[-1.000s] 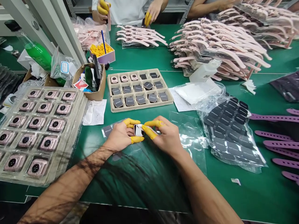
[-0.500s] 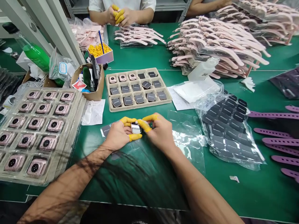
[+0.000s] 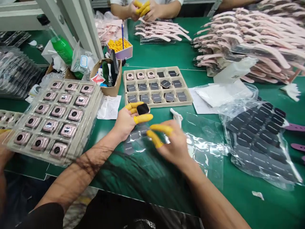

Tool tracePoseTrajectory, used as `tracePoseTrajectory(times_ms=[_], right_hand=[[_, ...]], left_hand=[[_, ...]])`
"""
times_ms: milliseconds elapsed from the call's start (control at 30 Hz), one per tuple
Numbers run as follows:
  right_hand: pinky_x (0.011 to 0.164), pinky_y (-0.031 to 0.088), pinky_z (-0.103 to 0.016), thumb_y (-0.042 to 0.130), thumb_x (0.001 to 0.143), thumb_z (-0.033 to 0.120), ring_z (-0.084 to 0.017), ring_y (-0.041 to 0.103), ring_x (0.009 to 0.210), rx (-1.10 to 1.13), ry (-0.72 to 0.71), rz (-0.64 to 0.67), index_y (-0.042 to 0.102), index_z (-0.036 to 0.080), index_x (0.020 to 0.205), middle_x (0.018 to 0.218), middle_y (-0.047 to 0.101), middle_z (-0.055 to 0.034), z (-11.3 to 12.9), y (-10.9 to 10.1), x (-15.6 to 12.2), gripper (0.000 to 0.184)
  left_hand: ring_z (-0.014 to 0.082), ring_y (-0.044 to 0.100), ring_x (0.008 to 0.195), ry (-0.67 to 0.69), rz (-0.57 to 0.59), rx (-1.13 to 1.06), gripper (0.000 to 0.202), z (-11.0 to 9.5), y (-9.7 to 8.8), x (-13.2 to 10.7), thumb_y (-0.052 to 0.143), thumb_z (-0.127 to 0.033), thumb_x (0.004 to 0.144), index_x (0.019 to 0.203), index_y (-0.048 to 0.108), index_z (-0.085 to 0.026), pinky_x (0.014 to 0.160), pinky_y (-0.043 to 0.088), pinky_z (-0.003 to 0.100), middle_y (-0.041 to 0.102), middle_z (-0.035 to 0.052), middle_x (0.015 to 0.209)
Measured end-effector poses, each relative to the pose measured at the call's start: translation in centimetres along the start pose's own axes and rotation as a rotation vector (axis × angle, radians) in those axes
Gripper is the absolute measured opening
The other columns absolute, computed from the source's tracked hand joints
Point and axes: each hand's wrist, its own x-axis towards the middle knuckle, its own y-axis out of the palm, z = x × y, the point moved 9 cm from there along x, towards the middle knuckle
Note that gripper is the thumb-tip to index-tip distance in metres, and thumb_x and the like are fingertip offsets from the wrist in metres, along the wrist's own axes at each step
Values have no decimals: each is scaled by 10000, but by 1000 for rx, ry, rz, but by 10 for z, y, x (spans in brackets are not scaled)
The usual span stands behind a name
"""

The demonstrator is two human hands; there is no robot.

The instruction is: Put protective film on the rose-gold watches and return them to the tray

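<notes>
Just one smartwatch [image 3: 143,109] in the left hand [image 3: 125,122]

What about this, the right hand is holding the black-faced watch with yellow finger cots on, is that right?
No, the head view shows the left hand, not the right, holding the black-faced watch. The yellow finger cots are as you said. The right hand is apart from the watch.
</notes>
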Motion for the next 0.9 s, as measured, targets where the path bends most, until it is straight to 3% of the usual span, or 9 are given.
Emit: tracePoseTrajectory(times_ms=[100,167,233,367,567,767,900], right_hand=[[912,529,-431,639,925,337,-234,651,1083,212,-196,376,626,281,1210,1128,715,-63,40,46,-16,290],[1020,493,-476,652,916,386,-261,615,1213,181,-213,461,604,269,1266,1223,710,-77,44,62,-22,372],[1032,481,-479,656,915,371,-263,629,1193,127,-187,439,629,263,1232,1192,731,-76,38,67,-23,336],[887,507,-420,602,933,217,-213,693,949,103,-223,311,674,300,1110,970,776,-9,34,57,-22,209],[783,524,-398,581,930,179,-180,674,791,214,-252,218,664,303,1049,869,746,-5,37,44,-20,191],[875,537,-444,596,951,316,-220,667,934,170,-174,247,695,305,1040,964,745,-40,28,50,-19,134],[903,526,-449,535,976,234,-194,660,863,195,-221,245,657,299,1134,905,726,-26,25,51,-22,210]], left_hand=[[170,708,873,56,12,20,692,-4,-8,9,933,-128,488,1101,613,-115,838,571,318,740,73,974],[186,710,875,-13,57,43,738,8,-7,11,944,-105,435,1094,612,-103,847,571,338,737,98,990],[193,710,877,-118,94,48,763,24,-1,6,949,-90,409,1095,613,-104,851,573,354,731,113,1013],[163,702,872,-239,119,8,660,39,9,-9,936,-85,455,1036,626,-132,854,565,325,728,74,974],[159,708,871,-224,95,1,631,33,11,-11,936,-95,431,984,637,-149,849,574,298,736,50,958],[140,706,848,-205,107,23,659,32,11,-9,931,-81,431,1014,633,-157,849,567,287,742,40,976],[140,702,844,-208,113,8,636,31,13,-9,924,-81,450,1007,624,-155,855,567,295,741,53,986]])
